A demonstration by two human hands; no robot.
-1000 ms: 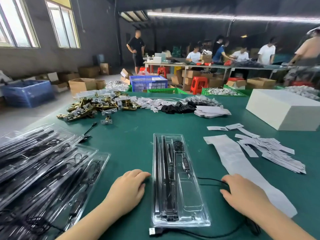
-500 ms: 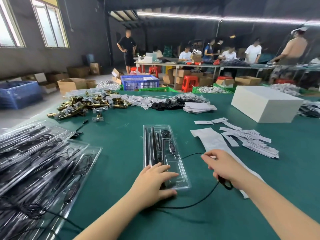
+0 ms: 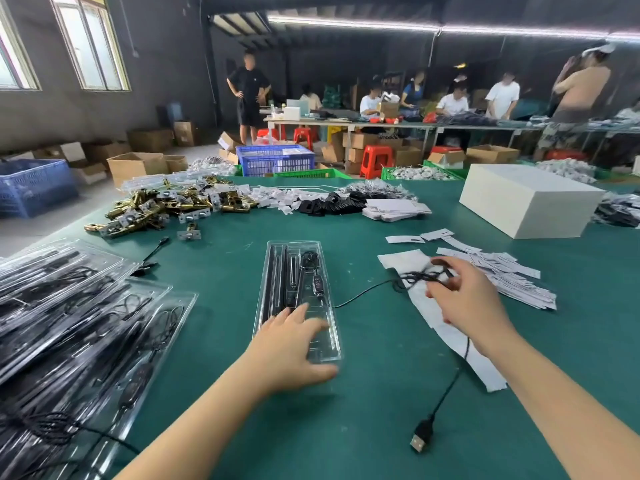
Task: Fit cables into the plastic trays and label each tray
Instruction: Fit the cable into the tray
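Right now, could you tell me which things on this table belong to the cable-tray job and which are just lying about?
Job in hand:
clear plastic tray, under the left hand
black USB cable, bunched in the right hand
paper labels
filled trays

Lying about:
brass latch hardware
white box
pile of black parts

tray [image 3: 294, 271]: near end hidden under left hand [image 3: 289, 344]
cable [image 3: 446, 389]: bunched part right of tray motion-blurred in right hand [image 3: 465, 299], grip unclear
filled trays [image 3: 69, 341]: left of tray, cut by frame edge
controller [image 3: 317, 284]: markings too small
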